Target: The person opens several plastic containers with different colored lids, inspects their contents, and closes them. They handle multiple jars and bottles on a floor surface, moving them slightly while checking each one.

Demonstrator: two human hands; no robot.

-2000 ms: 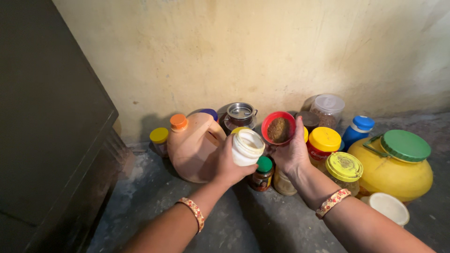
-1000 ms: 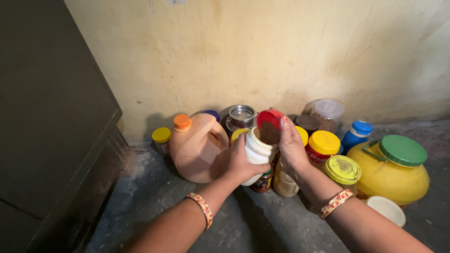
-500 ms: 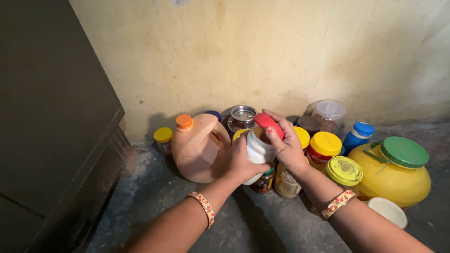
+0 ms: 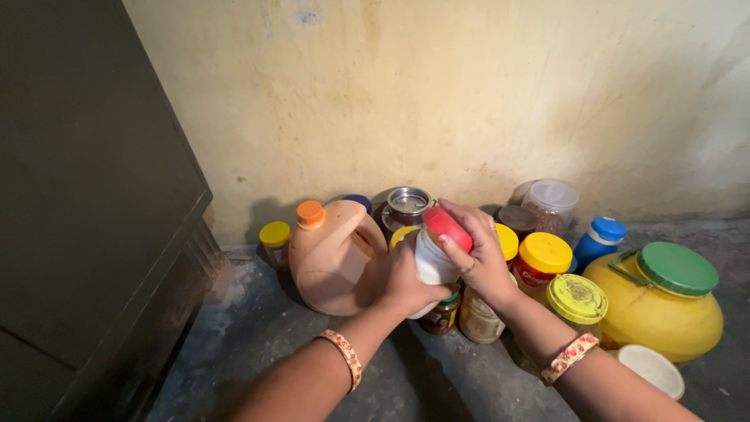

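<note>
My left hand (image 4: 402,281) grips 1 white jar (image 4: 432,264), right hand (image 4: 478,254) pinching its red lid (image 4: 447,228), w/ 1 orange jug (image 4: 332,254) & 1 yellow pot (image 4: 660,309) nearby.

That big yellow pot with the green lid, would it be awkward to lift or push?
The yellow pot looks rigid plastic, so probably stiff. Its wide, squat body suggests it would hardly tip. If full, likely heavy; its green lid hides the contents.

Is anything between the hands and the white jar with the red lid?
No, nothing visible. The left hand wraps the white jar directly, and the right hand has its fingers right on the red lid. The other jars stand below and behind.
</note>
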